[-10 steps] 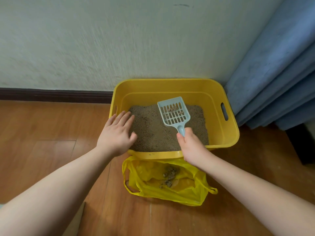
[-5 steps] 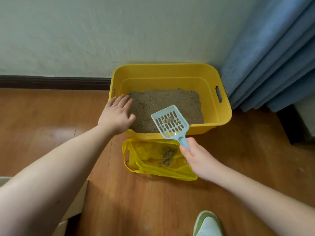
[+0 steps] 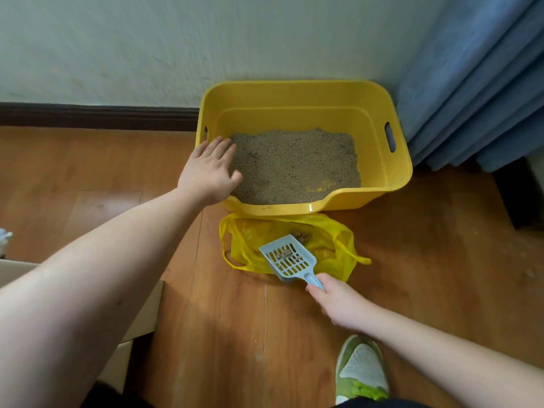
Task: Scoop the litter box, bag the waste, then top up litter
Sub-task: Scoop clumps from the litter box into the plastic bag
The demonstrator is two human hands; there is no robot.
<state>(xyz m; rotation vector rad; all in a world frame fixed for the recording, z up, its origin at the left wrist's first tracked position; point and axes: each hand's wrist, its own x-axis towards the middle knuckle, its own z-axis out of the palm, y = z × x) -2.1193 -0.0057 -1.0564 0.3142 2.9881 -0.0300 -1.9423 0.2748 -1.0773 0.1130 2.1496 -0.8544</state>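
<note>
The right hand (image 3: 338, 304) is closed around the handle of a pale blue slotted plastic litter scoop (image 3: 287, 259), whose blade sits over the mouth of the bag with a few brownish clumps lying on its slots. The left hand (image 3: 207, 169) grips nothing: its fingers are spread flat, the palm resting on the near left rim of the box with the fingertips reaching over the litter.

At the far left edge a pale box-like object (image 3: 17, 275) is partly hidden by the left forearm. The brown wooden plank floor (image 3: 88, 172) lies bare to the left of the box. One yellow rectangular plastic litter box (image 3: 294, 95) stands against the pale wall (image 3: 147, 39), its lowered front lip facing the person, with a handle slot in each end wall. It holds a layer of sandy grey litter (image 3: 294, 166), thinned near the front right corner so that yellow bottom shows through.

Just before the lip lies one crumpled yellow plastic bag (image 3: 332, 245), open, with a small heap of clumps (image 3: 303, 237) inside. More bare floor spreads to its right. One green and white shoe (image 3: 362, 372) shows at the bottom, and blue folded curtains (image 3: 471, 83) hang beside the box's right end.
</note>
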